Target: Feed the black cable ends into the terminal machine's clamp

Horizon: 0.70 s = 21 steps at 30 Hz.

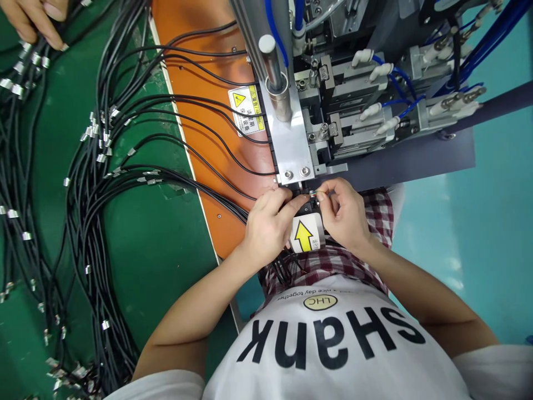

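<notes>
My left hand [268, 225] is closed at the machine's front end, its fingers bent over a black cable and the index fingertip at the cable's end. Opposite it, my right hand [343, 214] pinches the thin wires [315, 193] at that end between thumb and index finger. Both hands are at a small dark fixture [308, 206] below a metal plate [289, 153]. Just under the fingertips is a white label with a yellow arrow [303, 236]. The fingers partly hide the cable end.
Several black cables [200, 119] cross the orange board [225, 222] into the machine. Bundles of cables with silvery ends [87, 239] lie on the green mat [175, 289]. Another person's hand [39, 19] touches cables at the upper left. Pneumatic cylinders [358, 133] with blue hoses stand at right.
</notes>
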### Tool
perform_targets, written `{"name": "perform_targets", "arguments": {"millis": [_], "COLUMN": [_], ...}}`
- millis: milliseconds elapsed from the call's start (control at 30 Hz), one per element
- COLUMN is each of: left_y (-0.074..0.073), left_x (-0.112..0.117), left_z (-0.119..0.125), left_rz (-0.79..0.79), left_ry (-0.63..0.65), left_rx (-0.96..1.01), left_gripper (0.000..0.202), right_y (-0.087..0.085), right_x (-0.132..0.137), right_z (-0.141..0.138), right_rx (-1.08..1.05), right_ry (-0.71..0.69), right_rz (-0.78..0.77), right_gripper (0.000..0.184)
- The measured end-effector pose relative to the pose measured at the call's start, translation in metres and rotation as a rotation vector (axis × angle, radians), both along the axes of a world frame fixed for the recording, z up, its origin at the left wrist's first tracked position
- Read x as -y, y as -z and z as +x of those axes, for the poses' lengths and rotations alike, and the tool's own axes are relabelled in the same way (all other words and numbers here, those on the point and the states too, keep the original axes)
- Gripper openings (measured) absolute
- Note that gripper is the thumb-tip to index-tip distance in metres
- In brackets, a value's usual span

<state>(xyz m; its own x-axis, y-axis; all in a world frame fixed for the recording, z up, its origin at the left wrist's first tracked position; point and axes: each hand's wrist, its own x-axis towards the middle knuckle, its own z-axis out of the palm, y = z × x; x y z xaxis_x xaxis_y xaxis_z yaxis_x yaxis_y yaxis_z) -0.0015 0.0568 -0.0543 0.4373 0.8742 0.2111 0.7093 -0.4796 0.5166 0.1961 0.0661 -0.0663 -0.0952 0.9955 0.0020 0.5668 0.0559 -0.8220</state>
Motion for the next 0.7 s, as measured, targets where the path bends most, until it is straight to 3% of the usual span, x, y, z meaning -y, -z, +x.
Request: {"name": "perform_targets", "arguments": {"millis": [233, 467, 700], "left_y": [-0.003, -0.003, -0.002], "left_x": [0.0, 0.0, -0.001], "left_z": [0.002, 0.002, 0.002], "left_rz": [0.029, 0.035, 0.034], "left_ry": [0.004, 0.009, 0.017], "left_rx": [-0.058, -0.047, -0.014], "left_gripper": [0.035, 0.035, 0.038], "right_y": [0.0, 0.005, 0.001], "right_x": [-0.003, -0.008, -0.014], "right_z": [0.004, 0.012, 0.005], "right_rx": [-0.042, -0.411, -0.407], "right_ry": [-0.007, 0.06, 0.055], "right_rz": [-0.143, -0.409, -0.42], "right_gripper": [0.005, 0.025, 0.02]}}
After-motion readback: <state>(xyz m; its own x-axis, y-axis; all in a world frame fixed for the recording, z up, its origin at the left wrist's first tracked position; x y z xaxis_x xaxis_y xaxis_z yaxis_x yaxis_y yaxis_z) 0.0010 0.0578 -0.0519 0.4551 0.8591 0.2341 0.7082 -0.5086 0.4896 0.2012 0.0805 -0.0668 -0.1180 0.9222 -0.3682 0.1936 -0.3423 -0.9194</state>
